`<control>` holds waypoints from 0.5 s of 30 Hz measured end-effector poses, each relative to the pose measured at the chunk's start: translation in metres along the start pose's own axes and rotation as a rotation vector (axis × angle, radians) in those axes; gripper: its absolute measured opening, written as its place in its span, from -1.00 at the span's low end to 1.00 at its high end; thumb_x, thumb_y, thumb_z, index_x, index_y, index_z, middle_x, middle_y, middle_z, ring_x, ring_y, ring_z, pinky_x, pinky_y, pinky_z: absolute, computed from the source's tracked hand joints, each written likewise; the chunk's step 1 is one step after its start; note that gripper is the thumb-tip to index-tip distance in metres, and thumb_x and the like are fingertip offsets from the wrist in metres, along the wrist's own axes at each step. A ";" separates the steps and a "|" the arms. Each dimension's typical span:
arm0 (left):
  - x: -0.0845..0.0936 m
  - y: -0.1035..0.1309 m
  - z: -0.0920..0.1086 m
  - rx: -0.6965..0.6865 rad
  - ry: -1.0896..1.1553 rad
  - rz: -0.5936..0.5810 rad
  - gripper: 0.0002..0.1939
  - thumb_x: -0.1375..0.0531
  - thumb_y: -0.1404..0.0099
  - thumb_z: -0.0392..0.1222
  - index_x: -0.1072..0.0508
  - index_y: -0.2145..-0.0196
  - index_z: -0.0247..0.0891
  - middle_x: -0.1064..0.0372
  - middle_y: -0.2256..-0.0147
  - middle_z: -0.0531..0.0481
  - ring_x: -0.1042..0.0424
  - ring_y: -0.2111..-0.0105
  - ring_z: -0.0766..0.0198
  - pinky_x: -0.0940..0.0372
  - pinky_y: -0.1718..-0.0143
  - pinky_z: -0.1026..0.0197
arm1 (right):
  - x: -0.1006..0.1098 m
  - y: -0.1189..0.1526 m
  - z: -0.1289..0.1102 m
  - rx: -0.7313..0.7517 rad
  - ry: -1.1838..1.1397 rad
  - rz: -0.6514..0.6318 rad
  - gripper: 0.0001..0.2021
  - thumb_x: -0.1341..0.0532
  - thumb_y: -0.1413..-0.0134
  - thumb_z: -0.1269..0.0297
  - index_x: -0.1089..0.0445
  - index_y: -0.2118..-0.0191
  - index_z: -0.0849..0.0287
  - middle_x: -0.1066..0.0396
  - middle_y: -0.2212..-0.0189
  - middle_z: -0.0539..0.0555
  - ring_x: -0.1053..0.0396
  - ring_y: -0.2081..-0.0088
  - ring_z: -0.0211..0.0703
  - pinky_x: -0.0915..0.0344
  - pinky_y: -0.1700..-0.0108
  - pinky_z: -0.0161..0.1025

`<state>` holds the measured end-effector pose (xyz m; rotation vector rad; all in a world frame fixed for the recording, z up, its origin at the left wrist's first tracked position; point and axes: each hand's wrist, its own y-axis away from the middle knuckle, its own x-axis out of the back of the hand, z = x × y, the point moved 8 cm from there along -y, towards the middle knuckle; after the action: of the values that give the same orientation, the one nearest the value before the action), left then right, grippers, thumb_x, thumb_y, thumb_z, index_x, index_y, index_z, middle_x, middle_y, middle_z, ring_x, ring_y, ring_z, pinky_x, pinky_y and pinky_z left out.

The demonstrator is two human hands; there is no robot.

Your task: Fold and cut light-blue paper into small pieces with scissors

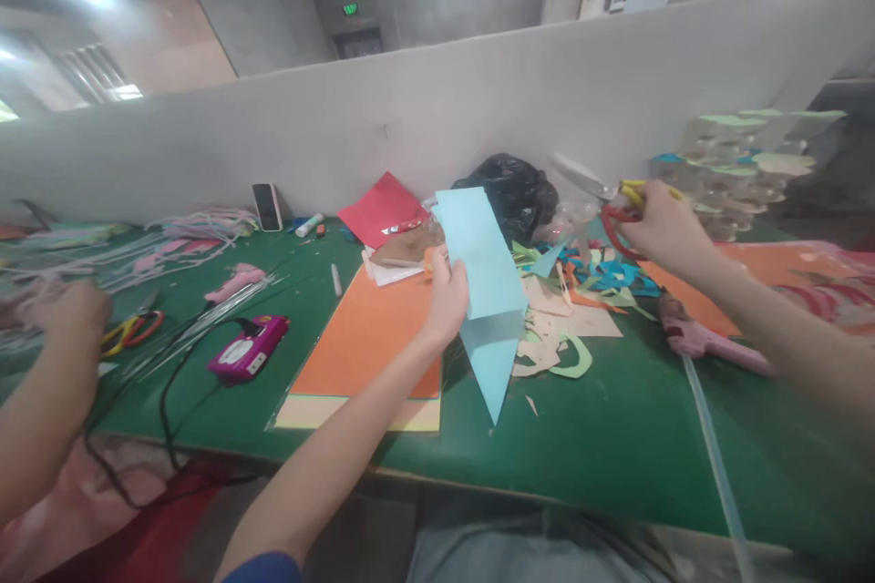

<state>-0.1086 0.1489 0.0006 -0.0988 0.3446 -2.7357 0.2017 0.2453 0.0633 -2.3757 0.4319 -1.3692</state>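
A folded sheet of light blue paper (482, 246) hangs from my left hand (447, 299), whose thumb and fingers pinch its left edge. The paper's lower part tapers to a point just above the table. A small orange bit (429, 262) shows by those fingertips; I cannot make out what it is. In my right hand (666, 219) is a pair of scissors (621, 228) with red and yellow handles, raised to the right of the paper. The blades point up and left, away from the sheet. Below that hand lies a pink glue gun (711, 348) with a long clear glue stick.
Orange sheets (375, 337) lie left of the blue paper; coloured scraps (567, 291) lie right of it. Behind are a black plastic bag (512, 191) and red paper (383, 209). A co-worker's arm (61, 355) reaches in left, near a magenta device (250, 351) with black cables.
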 end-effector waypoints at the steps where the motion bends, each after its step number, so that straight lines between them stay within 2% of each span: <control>1: 0.000 0.000 0.001 -0.001 0.017 0.005 -0.80 0.03 -0.38 -0.29 -0.19 0.05 -0.16 -0.36 0.19 0.00 -0.38 0.23 0.28 -0.27 0.13 0.22 | 0.004 -0.006 -0.009 0.066 0.096 0.000 -0.73 -0.21 -0.12 0.33 -0.26 0.06 0.24 -0.44 0.27 0.28 -0.29 0.37 -0.11 -0.04 0.33 -0.19; 4: 0.000 0.000 0.001 0.013 0.064 0.000 -0.81 0.04 -0.38 -0.32 -0.18 0.06 -0.16 -0.36 0.19 0.00 -0.37 0.27 0.31 -0.27 0.18 0.24 | 0.019 -0.015 -0.035 0.248 0.386 0.024 -0.73 -0.24 -0.17 0.31 -0.29 0.04 0.28 -0.47 0.23 0.34 -0.36 0.30 -0.04 0.04 0.34 -0.18; 7: 0.000 -0.001 -0.001 0.028 0.073 -0.006 -0.79 0.05 -0.39 -0.33 -0.17 0.05 -0.16 -0.36 0.20 0.00 -0.34 0.32 0.32 -0.27 0.21 0.24 | 0.030 -0.020 -0.057 0.398 0.582 0.019 -0.76 -0.26 -0.21 0.33 -0.32 0.05 0.30 -0.49 0.20 0.35 -0.39 0.19 0.00 0.09 0.32 -0.17; 12: 0.001 -0.003 -0.003 -0.009 0.092 -0.005 -0.81 0.04 -0.38 -0.31 -0.19 0.07 -0.17 -0.37 0.11 -0.06 -0.38 0.21 0.28 -0.27 0.10 0.20 | 0.039 -0.044 -0.072 0.425 0.723 -0.067 -0.82 -0.23 -0.23 0.43 -0.38 0.07 0.38 -0.51 0.22 0.24 -0.41 0.21 -0.11 0.10 0.33 -0.15; 15: 0.001 -0.003 -0.003 -0.005 0.098 -0.012 -0.80 0.04 -0.39 -0.32 -0.18 0.06 -0.17 -0.37 0.08 -0.09 -0.38 0.17 0.27 -0.27 0.06 0.18 | 0.038 -0.063 -0.080 0.395 0.719 -0.127 -0.85 -0.22 -0.20 0.41 -0.44 0.21 0.45 -0.52 0.21 0.22 -0.42 0.16 -0.17 0.08 0.31 -0.11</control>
<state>-0.1105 0.1518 -0.0016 0.0322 0.3792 -2.7578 0.1551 0.2722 0.1583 -1.5708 0.1605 -2.1253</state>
